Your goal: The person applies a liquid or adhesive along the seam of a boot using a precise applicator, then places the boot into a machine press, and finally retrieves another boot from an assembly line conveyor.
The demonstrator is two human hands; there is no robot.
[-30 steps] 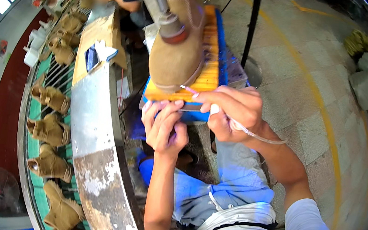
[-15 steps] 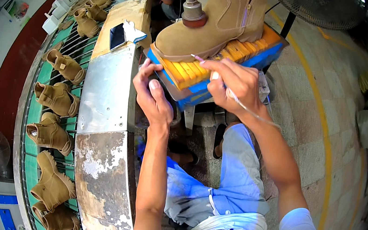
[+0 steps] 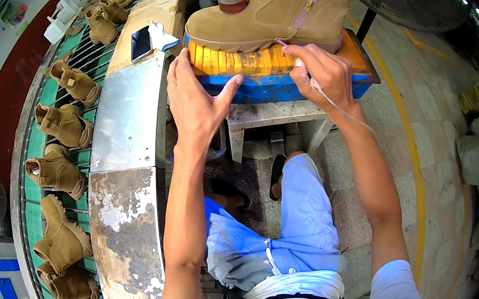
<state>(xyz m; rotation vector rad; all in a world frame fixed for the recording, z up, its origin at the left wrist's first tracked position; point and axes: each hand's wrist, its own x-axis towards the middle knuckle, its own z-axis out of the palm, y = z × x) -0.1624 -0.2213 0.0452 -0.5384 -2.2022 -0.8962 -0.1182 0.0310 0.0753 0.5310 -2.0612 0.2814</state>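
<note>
A tan suede boot [image 3: 257, 26] with a side zipper stands on a block [image 3: 273, 87] with a ribbed yellow top and blue sides. A round dark-red pad [image 3: 233, 5] on a metal rod presses down on the boot's toe end. My right hand [image 3: 326, 79] pinches a thin pen-like tool [image 3: 281, 43], its purple tip at the boot's edge just above the sole. A pale cord runs from it along my wrist. My left hand [image 3: 198, 98] grips the block's near left corner, fingers along its end and thumb against its front; the fingertips are partly hidden.
A white stand [image 3: 275, 116] supports the block. Left is a metal-topped ledge [image 3: 131, 113] with a dark phone-like slab [image 3: 141, 44], then a green conveyor with several tan boots [image 3: 65, 125]. A large fan [image 3: 415, 9] stands at far right; a person's dark-clothed leg shows beyond the ledge.
The block and boot have turned so their long side faces me more squarely. My right hand and the tool tip have moved up and further back along the sole edge; my left hand has shifted left.
</note>
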